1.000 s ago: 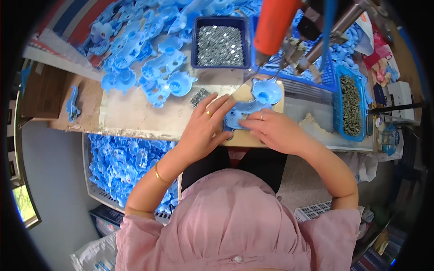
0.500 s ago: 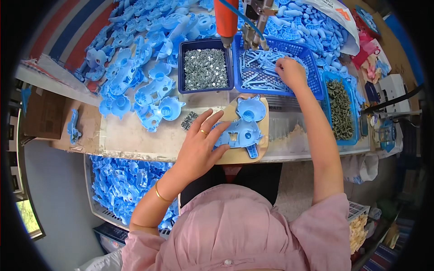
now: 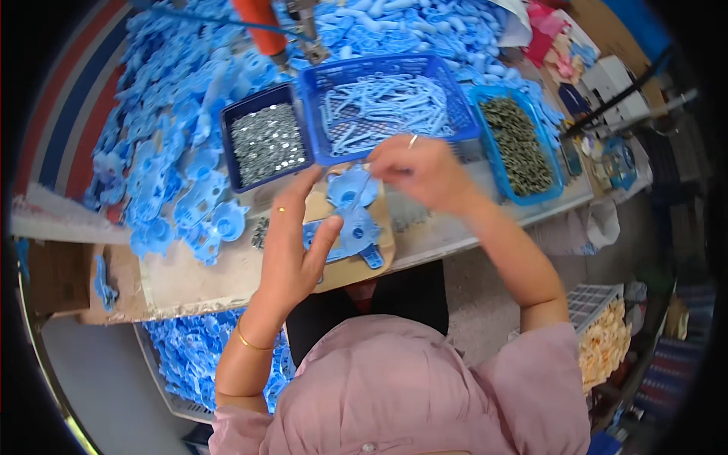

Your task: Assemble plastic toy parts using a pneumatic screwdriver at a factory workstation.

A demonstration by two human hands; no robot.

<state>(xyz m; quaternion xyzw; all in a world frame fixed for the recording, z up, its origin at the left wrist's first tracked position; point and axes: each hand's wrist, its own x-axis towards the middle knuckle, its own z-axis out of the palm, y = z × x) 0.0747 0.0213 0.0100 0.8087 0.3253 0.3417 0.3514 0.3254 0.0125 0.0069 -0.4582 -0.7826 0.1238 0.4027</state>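
Observation:
A blue plastic shell [image 3: 359, 230] with a round cup lies on a tan board [image 3: 385, 250] at the table's front edge. My left hand [image 3: 292, 235] is at the shell's left side, its thumb and fingers apart, partly covering it. Above the shell's cup, my right hand [image 3: 425, 173] is closed in a pinch. A thin light-blue plastic rod [image 3: 362, 186], blurred by motion, slants down from its fingertips over the shell. Behind it stands a blue mesh basket [image 3: 466, 125] of similar light-blue rods [image 3: 387, 106].
Left of the basket is a dark blue tray [image 3: 230, 155] of small metal parts; right, a light-blue tray [image 3: 557, 182] of dark screw-like pieces. Blue shells [image 3: 163, 189] heap at left. An orange tool [image 3: 259, 26] hangs above. Below, a crate holds more blue parts [image 3: 186, 349].
My right hand has left the basket and come to the shell, carrying a thin rod. My left hand's fingers have lifted upright. The whole view has turned and shifted.

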